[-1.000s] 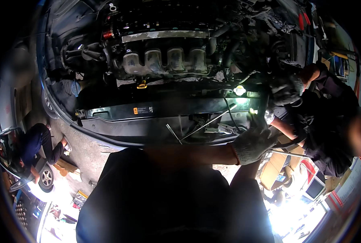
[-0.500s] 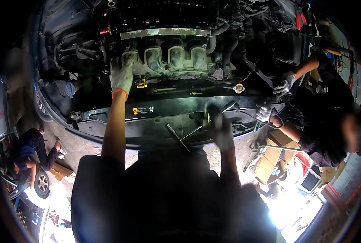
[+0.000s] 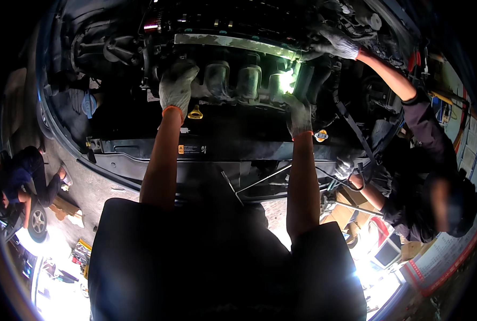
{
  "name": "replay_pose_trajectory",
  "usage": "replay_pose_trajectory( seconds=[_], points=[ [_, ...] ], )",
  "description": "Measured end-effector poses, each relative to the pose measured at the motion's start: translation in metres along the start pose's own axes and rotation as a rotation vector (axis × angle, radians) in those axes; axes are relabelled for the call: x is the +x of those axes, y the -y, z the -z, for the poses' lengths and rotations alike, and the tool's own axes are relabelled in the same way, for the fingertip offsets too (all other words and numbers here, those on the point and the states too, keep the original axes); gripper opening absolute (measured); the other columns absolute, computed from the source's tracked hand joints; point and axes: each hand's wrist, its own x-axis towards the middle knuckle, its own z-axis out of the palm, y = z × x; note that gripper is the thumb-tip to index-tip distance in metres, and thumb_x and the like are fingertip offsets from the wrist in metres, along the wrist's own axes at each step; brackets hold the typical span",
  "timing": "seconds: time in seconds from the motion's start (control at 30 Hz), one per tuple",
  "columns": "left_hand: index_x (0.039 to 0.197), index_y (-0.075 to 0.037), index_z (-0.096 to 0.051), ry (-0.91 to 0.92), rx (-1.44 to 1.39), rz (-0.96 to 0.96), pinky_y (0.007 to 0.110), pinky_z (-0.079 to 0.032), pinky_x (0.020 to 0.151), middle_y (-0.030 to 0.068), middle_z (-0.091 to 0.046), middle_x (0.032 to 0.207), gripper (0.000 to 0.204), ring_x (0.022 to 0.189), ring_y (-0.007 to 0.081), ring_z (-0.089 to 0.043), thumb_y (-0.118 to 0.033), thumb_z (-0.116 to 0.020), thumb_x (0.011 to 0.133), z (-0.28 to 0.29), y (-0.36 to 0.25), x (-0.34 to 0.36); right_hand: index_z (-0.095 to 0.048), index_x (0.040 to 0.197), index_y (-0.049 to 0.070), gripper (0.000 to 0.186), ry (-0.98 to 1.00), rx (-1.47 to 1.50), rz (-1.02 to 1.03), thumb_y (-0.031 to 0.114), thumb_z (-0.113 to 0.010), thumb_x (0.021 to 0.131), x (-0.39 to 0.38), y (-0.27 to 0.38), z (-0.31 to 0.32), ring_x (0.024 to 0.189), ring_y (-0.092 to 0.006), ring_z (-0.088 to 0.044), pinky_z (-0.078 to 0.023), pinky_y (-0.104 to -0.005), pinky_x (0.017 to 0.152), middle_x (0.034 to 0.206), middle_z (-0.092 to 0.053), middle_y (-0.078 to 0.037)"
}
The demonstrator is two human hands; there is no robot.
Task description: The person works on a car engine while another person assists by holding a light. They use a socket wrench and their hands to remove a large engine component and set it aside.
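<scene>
Currently both gloved hands, well apart, grip the intake manifold point(image 3: 238, 80): left hand point(image 3: 177, 85) near its left end, right hand point(image 3: 298, 113) near its right end, steadying it.

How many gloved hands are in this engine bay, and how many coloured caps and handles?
Own gloved hands: 2, left hand, right hand
Co-worker's gloved hands: 2
Yellow cap: 1
Yellow dipstick handle: 1
Blue cap: 1
Total: 7

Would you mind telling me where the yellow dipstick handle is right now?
In the head view, the yellow dipstick handle sits left of centre in the engine bay, just below the intake manifold and right beside the wrist of the left hand.
</scene>
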Motion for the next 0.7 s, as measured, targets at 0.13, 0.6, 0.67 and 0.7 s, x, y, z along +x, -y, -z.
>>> replay_pose_trajectory(
  seconds=[0.13,0.6,0.67,0.7],
  points=[
    [0.103,-0.007,-0.073,0.003,-0.012,0.025,0.028,-0.049,0.083,0.0037,-0.07,0.099,0.022,0.091,0.0145,-0.063,-0.01,-0.072,0.082,0.0,-0.016,-0.014,-0.067,0.101,0.001,0.026,-0.025,0.231,-0.29,0.009,-0.065,0.077,0.006,0.008,0.011,0.086,-0.0159,-0.063,-0.048,-0.0283,0.075,0.097,-0.069,-0.008],
    [0.11,-0.005,-0.071,0.056,-0.033,0.0,0.028,-0.049,0.089,0.0036,-0.07,0.105,0.028,0.098,0.0149,-0.063,-0.013,-0.074,0.083,0.005,-0.003,-0.013,-0.072,0.101,0.0,0.02,0.3,-0.108,-0.049,0.002,-0.057,0.089,0.023,-0.025,0.049,0.093,-0.0175,-0.066,-0.049,-0.0271,0.085,0.1,-0.072,-0.009],
    [0.11,-0.005,-0.071,0.049,-0.012,0.025,0.028,-0.048,0.089,0.0035,-0.07,0.106,0.029,0.098,0.0148,-0.063,-0.015,-0.075,0.083,0.009,-0.001,-0.008,-0.072,0.101,-0.001,0.02,0.313,-0.053,-0.114,0.002,-0.055,0.09,0.02,-0.012,0.042,0.095,-0.0182,-0.066,-0.049,-0.0269,0.085,0.1,-0.072,-0.009],
    [0.111,-0.006,-0.071,0.056,0.016,0.053,0.029,-0.048,0.091,0.0035,-0.07,0.107,0.03,0.099,0.0148,-0.063,-0.015,-0.075,0.082,0.005,-0.009,-0.008,-0.072,0.101,-0.001,0.02,0.306,-0.167,0.006,0.005,-0.056,0.09,0.021,-0.014,0.042,0.094,-0.0177,-0.065,-0.049,-0.0269,0.085,0.1,-0.072,-0.009]
  ],
)
